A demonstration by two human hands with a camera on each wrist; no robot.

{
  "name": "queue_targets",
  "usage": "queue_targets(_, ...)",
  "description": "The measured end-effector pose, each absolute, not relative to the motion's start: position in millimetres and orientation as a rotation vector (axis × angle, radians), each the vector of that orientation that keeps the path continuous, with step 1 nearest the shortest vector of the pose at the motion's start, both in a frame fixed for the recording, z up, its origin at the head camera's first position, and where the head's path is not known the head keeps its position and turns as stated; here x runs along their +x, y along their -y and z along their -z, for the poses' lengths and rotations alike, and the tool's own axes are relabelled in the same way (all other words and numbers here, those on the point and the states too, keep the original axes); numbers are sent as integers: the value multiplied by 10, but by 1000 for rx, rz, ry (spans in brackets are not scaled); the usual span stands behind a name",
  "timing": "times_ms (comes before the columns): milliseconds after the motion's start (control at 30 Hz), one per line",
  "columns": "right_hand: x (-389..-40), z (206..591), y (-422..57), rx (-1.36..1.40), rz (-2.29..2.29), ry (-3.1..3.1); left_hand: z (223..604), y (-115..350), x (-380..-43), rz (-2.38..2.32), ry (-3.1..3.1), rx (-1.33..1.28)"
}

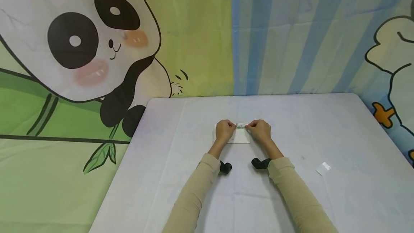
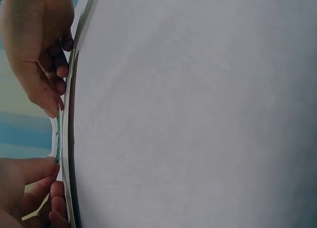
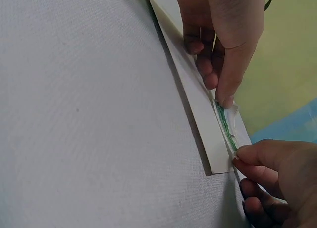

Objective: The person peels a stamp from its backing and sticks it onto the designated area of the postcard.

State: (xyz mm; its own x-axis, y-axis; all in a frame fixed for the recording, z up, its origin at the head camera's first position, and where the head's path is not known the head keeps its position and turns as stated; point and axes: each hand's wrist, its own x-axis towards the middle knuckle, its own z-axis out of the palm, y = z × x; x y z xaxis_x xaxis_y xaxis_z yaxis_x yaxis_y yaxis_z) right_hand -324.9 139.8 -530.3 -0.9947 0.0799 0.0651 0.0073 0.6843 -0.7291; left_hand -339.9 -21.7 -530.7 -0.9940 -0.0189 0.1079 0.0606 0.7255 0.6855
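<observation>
Between both hands is a small thin piece (image 1: 240, 126) with green print and a pale, film-like edge. My left hand (image 1: 225, 130) pinches its left end with thumb and forefinger, and my right hand (image 1: 260, 130) pinches the right end the same way. Under it lies a flat white card or booklet (image 1: 239, 138) on the table. In the right wrist view the green-marked piece (image 3: 227, 126) runs along the upper face of the white card (image 3: 198, 109), its ends hidden beneath the fingertips.
The table (image 1: 194, 118) has a white cover. To the right lies a small shiny scrap (image 1: 323, 168). Black wrist-worn devices (image 1: 225, 167) show at both cuffs. Behind the table's far edge hangs a printed backdrop with a panda (image 1: 129, 42).
</observation>
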Motion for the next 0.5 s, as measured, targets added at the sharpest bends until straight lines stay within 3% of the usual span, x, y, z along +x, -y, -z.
queue_targets(500, -3246, 5342, -1384, -75, -1202, 2769, 5254, 197, -3355, 1056, 2827, -65)
